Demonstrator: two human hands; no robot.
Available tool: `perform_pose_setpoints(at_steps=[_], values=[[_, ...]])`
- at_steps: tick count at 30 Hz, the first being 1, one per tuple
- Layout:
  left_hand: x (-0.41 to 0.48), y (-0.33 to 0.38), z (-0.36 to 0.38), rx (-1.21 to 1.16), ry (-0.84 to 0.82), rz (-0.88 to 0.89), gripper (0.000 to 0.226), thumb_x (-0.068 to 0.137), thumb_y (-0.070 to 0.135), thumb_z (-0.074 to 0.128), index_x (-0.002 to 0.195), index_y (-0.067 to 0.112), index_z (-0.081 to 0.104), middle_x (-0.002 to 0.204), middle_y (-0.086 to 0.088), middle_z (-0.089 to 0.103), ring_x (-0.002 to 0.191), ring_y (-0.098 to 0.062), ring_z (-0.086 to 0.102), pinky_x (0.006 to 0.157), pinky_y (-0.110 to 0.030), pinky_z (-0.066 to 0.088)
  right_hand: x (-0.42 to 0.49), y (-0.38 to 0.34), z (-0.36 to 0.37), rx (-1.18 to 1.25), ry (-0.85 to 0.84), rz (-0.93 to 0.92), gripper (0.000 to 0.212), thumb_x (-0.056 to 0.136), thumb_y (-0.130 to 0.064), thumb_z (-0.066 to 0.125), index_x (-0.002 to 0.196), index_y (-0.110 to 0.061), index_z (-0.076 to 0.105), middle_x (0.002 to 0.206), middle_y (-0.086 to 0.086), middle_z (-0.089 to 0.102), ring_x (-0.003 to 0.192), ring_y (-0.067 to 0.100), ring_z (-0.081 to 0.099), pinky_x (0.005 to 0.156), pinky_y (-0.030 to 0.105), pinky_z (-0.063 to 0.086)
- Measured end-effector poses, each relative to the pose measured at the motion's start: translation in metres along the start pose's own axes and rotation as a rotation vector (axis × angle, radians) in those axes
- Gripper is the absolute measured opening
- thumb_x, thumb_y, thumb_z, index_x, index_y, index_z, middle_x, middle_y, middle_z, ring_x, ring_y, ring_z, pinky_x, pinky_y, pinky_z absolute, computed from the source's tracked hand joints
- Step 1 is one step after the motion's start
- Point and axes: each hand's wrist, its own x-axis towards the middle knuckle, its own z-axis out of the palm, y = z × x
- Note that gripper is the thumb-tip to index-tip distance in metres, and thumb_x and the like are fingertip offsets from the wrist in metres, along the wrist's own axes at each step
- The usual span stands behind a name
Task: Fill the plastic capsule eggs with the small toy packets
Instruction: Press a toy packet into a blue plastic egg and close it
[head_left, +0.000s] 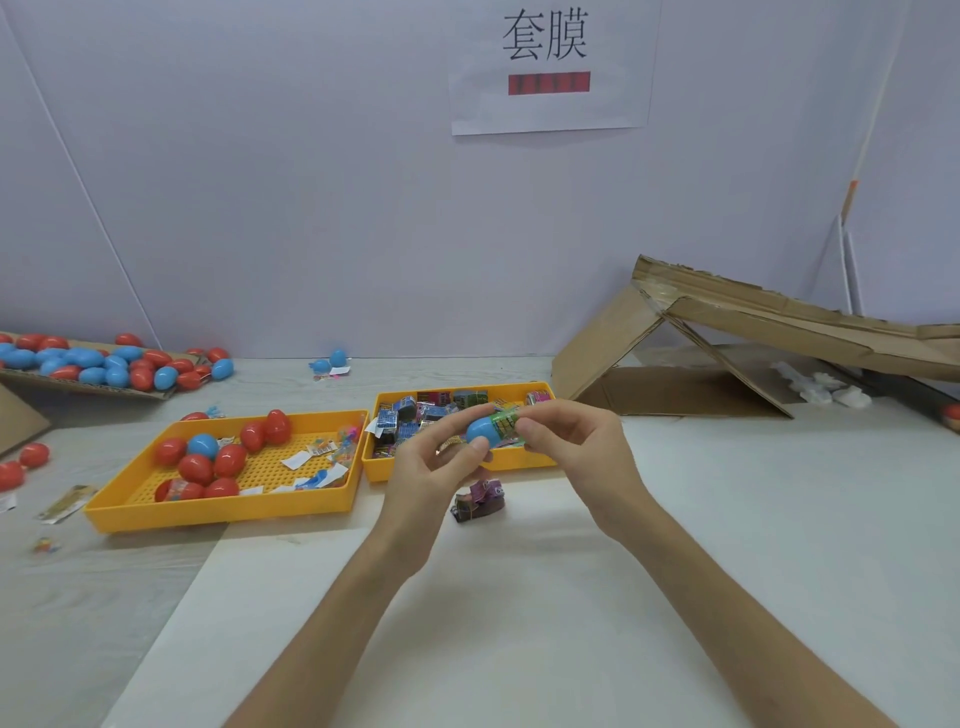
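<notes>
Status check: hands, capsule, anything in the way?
Left hand holds blue capsule half. Right hand pinches green toy packet at its mouth. Nothing blocking; purple packet lies on table below.

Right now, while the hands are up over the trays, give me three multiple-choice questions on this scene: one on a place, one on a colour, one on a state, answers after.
1. Where does the purple toy packet lie?
A. in the left yellow tray
B. on the table, on the near side of the right yellow tray
C. on the cardboard

2. What colour is the capsule half in the left hand?
A. red
B. yellow
C. blue

3. How is the green toy packet?
A. partly in the capsule half, its end sticking out
B. flat on the table
C. sealed in a closed egg

Answers:
1 B, it lies on the table below the hands.
2 C, the left hand's grip is round a blue shell.
3 A, the right hand pinches it at the shell's open mouth.
</notes>
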Motion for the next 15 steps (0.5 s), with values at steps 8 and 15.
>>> perform_pose_setpoints(at_steps=[8, 15], values=[[-0.0009, -0.0003, 0.0004, -0.005, -0.056, 0.022, 0.026, 0.083, 0.022, 0.072, 0.107, 0.032, 0.077, 0.102, 0.005, 0.074, 0.083, -0.016, 0.069, 0.079, -0.029, 0.059, 0.0003, 0.0023, -0.0019, -0.045, 0.009, -0.092, 0.024, 0.080, 0.000, 0.080, 0.087, -0.022, 0.076, 0.082, -0.003, 0.074, 0.081, 0.011, 0.069, 0.074, 0.022, 0.053], [-0.0010, -0.0012, 0.0000, 0.021, -0.061, 0.041, 0.024, 0.087, 0.015, 0.072, 0.107, 0.028, 0.077, 0.103, 0.004, 0.074, 0.082, -0.013, 0.071, 0.076, -0.026, 0.058, -0.0013, -0.0010, -0.0010, -0.281, -0.032, -0.284, 0.026, 0.080, -0.008, 0.075, 0.090, -0.032, 0.077, 0.096, -0.008, 0.067, 0.090, 0.013, 0.067, 0.072, 0.022, 0.052]])
